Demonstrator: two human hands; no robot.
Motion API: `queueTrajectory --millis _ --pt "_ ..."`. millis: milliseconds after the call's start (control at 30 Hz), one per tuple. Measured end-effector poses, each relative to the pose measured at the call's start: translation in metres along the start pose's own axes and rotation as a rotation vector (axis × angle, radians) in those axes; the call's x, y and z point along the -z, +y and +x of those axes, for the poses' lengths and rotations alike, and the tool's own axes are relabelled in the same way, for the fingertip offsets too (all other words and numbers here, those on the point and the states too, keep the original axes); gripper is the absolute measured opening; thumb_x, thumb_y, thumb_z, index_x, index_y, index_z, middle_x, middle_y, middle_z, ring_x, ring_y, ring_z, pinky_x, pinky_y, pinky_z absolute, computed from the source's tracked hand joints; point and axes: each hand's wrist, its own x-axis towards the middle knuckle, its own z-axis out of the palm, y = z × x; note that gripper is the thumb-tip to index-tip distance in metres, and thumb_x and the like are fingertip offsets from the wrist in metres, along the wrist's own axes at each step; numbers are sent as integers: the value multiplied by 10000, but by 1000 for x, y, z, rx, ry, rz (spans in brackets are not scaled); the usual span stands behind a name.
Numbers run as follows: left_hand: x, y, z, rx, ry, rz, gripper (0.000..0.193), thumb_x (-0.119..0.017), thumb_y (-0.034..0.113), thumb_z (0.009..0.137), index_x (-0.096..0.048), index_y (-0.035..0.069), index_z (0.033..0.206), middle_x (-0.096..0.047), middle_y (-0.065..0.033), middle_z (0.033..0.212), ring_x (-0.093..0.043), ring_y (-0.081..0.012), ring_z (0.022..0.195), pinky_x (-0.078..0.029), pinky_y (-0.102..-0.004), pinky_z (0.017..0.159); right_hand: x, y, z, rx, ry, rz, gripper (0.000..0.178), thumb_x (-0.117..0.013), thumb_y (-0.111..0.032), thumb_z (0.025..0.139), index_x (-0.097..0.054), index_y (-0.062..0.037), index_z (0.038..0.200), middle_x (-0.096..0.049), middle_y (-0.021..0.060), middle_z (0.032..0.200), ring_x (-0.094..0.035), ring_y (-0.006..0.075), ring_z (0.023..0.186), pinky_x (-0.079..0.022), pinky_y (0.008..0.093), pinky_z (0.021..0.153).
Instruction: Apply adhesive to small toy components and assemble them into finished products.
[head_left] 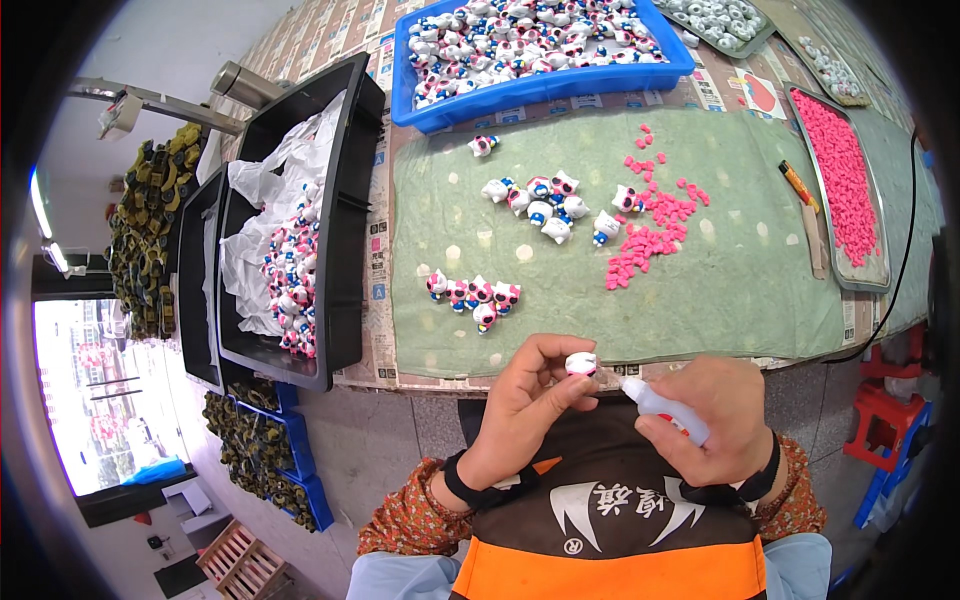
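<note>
Close to the table's near edge, my left hand (525,405) pinches a small white cat figurine (581,364) between thumb and fingers. My right hand (712,410) is wrapped around a translucent squeeze bottle (672,412), its narrow nozzle pointing left at the figurine. Whether the tip touches it, I cannot tell. On the green cloth (540,345) ahead lies a cluster of cat figurines (540,205) in white, blue and pink. A smaller group of figurines (478,295) sits nearer and to the left. Right of the cluster are scattered small pink pieces (650,245).
A blue tray (540,87) full of figurines stands at the back. On the left is a black crate (345,230) with white paper and figurines. A metal tray (880,275) of pink pieces lies right, beside an orange-and-black marker-like tool (798,186). Red stools (885,425) stand lower right.
</note>
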Motion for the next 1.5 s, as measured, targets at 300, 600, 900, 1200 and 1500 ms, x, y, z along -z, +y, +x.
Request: queueTrajectory --millis 300,600,900,1200,1500 --pt "2 5 0 -20 5 59 332 -583 77 1054 -538 1 1375 -659 -102 1142 -669 -135 995 -607 -317 869 30 38 3 -458 471 317 491 -700 -118 923 -532 -19 1374 -658 110 1131 -653 174 1015 -527 320 868" --pt "-2 5 4 -9 7 24 373 -577 83 1058 -517 1 1417 -646 -118 1167 -660 -121 981 -603 -306 871 52 115 8 -434 468 162 562 -635 -25 922 -470 -29 1460 -641 99 1214 -602 148 1098 -467 300 986" --pt "1 9 4 2 31 13 373 -569 86 1071 -524 32 1437 -598 -34 1074 -626 -92 950 -565 -261 862 33 91 -6 -172 783 -343 452 -670 -11 909 -561 -24 1347 -641 76 1178 -600 205 1085 -473 379 950" --pt "-1 8 7 -19 -17 52 391 -571 83 1062 -512 3 1440 -640 -96 1149 -657 -109 979 -605 -305 875 -7 76 44 -156 169 -437 284 -645 61 838 -684 -45 1099 -596 133 1007 -573 336 937 -476 423 822" --pt "5 5 2 -33 41 62 373 -569 58 1055 -525 -9 1420 -637 -90 1121 -659 -110 963 -606 -295 866 -1 74 34 -331 169 -268 219 -630 79 829 -630 -21 1024 -597 139 958 -589 344 909 -469 437 802"
